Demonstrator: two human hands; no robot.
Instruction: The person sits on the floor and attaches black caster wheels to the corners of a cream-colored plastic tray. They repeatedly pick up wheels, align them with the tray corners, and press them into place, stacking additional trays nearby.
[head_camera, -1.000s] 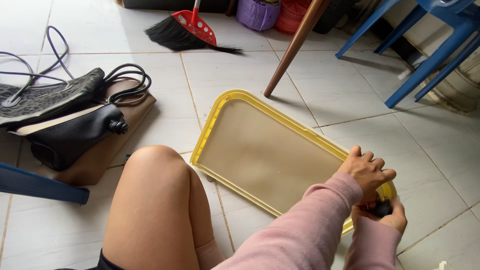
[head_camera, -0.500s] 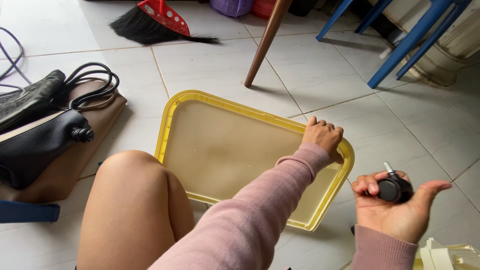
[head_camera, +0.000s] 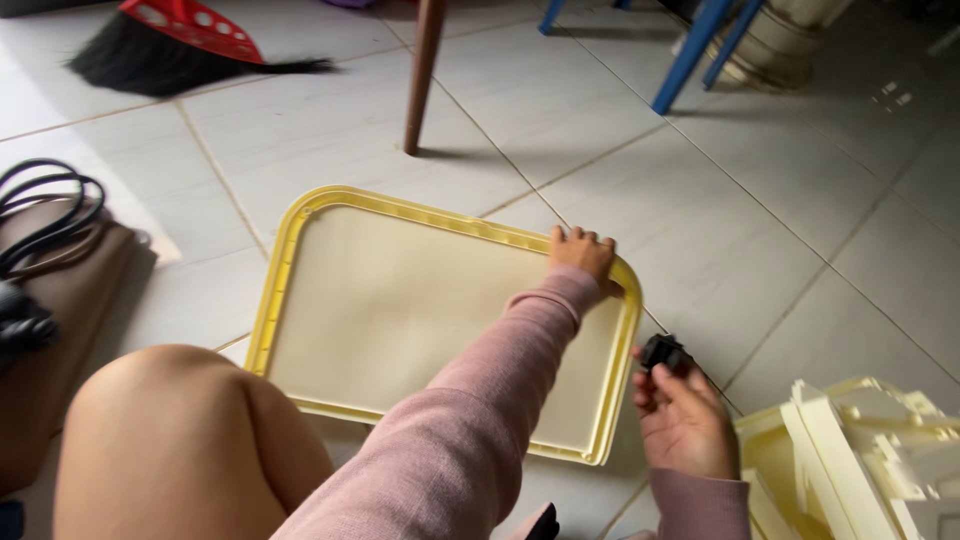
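Caster (head_camera: 663, 352) pinched in right hand (head_camera: 685, 420), left hand (head_camera: 582, 255) gripping yellow tray (head_camera: 300, 225)

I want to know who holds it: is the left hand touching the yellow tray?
Touching. The head view shows the left hand resting on the tray rim's far corner.

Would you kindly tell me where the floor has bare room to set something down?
Bare tile lies between the wooden leg, the blue legs and the yellow tray, and right of the tray's far corner. It is crowded at lower right, by the right hand and cream plastic parts.
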